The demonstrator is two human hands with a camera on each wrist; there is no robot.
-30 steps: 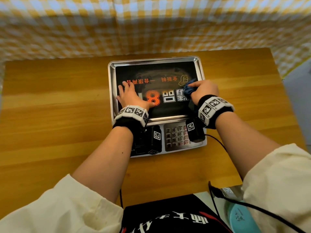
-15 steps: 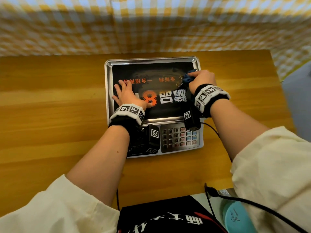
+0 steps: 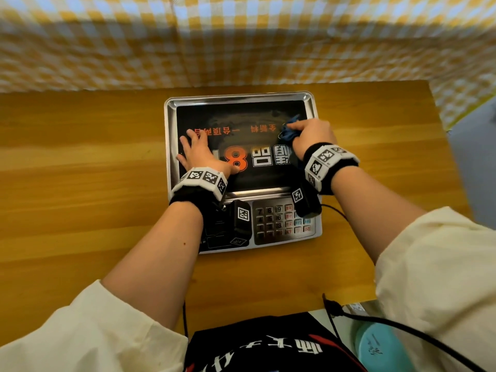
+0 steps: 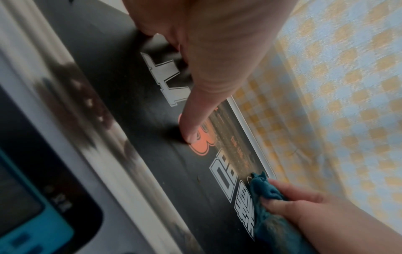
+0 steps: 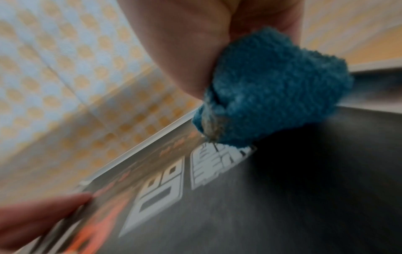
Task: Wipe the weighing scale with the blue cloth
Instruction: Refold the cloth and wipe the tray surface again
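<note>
Squarely in the middle of the wooden desk [image 3: 80, 183] sits the scale [image 3: 241, 103], its steel pan covered by a black printed sheet with white and orange characters, and its keypad [image 3: 281, 221] on the near side. The left hand [image 3: 200, 154] lies flat on the left part of the pan, fingers spread and straight, with the thumb tip pressing on the orange figure. The right hand [image 3: 311, 132] grips the bunched blue cloth [image 3: 290, 134], fingers and thumb curled round it, and holds it down against the right part of the pan, just inside the right rim and beside the white characters. In the right wrist view the cloth [image 5: 272, 89] touches the black sheet. Checked yellow fabric [image 3: 241, 41] hangs behind the far edge of the desk.
</note>
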